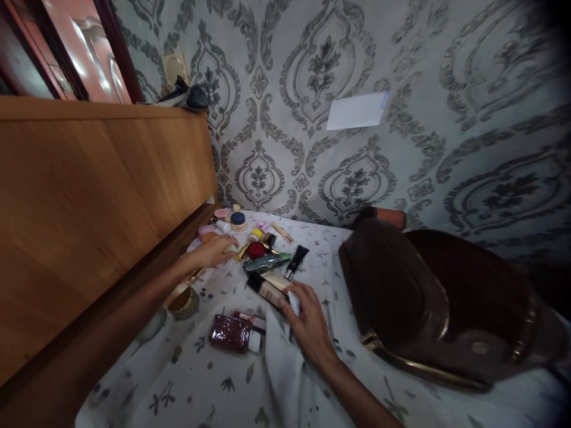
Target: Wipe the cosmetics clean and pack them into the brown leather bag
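On a white patterned cloth [200,380] lie several cosmetics. My left hand [213,251] reaches over the left part of the group, fingers stretched out, near a gold-coloured tube [242,252] and a red round case [256,249]. The fingers of my right hand [307,318] curl around a small white item [294,303], beside a beige bottle with a black cap [267,290]. Behind these lie a grey-green tube [266,263] and a black tube [297,261]. Nearer to me is a dark red bottle with a white cap [232,334].
A large brown bag [397,285] stands open on the right. Along the left runs a wooden panel [107,178]. The patterned wall [303,59] rises behind the cloth. A round gold-rimmed compact [181,299] lies below my left forearm.
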Demonstrator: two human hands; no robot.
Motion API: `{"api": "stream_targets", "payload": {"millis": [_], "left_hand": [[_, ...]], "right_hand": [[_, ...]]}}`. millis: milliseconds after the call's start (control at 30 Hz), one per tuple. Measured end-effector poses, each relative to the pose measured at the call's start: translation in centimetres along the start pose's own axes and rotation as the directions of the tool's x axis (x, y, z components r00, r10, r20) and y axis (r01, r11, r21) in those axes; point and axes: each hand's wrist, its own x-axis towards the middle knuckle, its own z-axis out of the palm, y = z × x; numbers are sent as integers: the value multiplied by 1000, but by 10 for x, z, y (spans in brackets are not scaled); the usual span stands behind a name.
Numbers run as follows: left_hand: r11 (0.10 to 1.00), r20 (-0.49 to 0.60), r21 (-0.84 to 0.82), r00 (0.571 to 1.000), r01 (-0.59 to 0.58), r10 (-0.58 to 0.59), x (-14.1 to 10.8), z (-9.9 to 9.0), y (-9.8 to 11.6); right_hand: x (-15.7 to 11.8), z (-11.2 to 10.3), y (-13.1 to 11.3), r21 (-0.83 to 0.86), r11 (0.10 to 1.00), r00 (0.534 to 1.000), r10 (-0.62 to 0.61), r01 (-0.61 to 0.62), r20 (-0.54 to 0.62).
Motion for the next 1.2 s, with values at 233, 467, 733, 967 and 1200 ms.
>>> {"api": "stream_targets", "payload": {"millis": [233,467,733,967,1200], "left_hand": [[1000,54,-8,998,16,-16,17,18,31],[999,82,-42,997,18,-14,57,29,22],[986,65,-157,996,-56,67,75,43,8],[982,-77,-143,988,123,-135,71,61,16],[926,-240,-256,910,277,-338,60,75,30]], "right_hand": [[0,-3,-4,-14,1000,1000,-27,27,5],[-1,-3,-3,-8,999,999,-46,46,-5],[1,-3,-3,5,1000,1000,-19,19,14],[0,-4,-3,24,999,999,-26,25,24],[-1,-1,-2,41,999,1000,-11,11,0]]}}
